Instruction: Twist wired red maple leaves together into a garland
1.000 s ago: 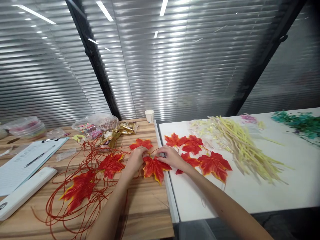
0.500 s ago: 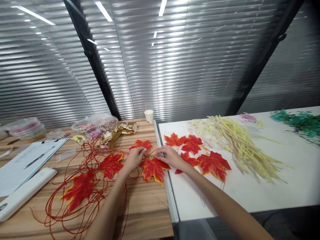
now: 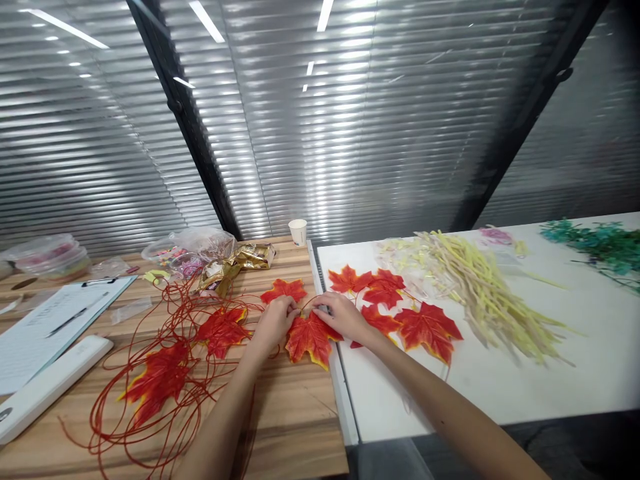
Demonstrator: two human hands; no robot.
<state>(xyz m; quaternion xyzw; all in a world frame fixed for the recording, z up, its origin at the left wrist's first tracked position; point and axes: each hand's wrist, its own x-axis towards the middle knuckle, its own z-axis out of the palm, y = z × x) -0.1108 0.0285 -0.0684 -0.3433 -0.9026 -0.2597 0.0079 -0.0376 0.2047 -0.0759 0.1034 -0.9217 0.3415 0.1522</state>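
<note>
Both hands meet above a red artificial maple leaf point(image 3: 311, 341) with yellow edges, close to the seam between the two tables. My left hand point(image 3: 278, 320) pinches at the leaf's stem end, where thin red cord shows. From the other side my right hand point(image 3: 341, 313) has its fingers closed on the red cord point(image 3: 315, 298) beside the same stem. Another maple leaf point(image 3: 284, 290) lies just behind my left hand. To the left, a loose tangle of red cord point(image 3: 107, 393) runs around two more leaves. Several joined maple leaves point(image 3: 429, 330) lie right of my right hand.
A white paper cup point(image 3: 298, 232) stands at the back by the seam. Gold wrappers point(image 3: 255, 256) and plastic bags lie left of it. A clipboard point(image 3: 65, 320) and a white device point(image 3: 55, 387) sit far left. Yellow strips point(image 3: 493, 293) and green foliage point(image 3: 600, 243) lie right.
My left hand has moved slightly right, closer to my right hand at the leaf's stem. The leaf under the hands has shifted a little right.
</note>
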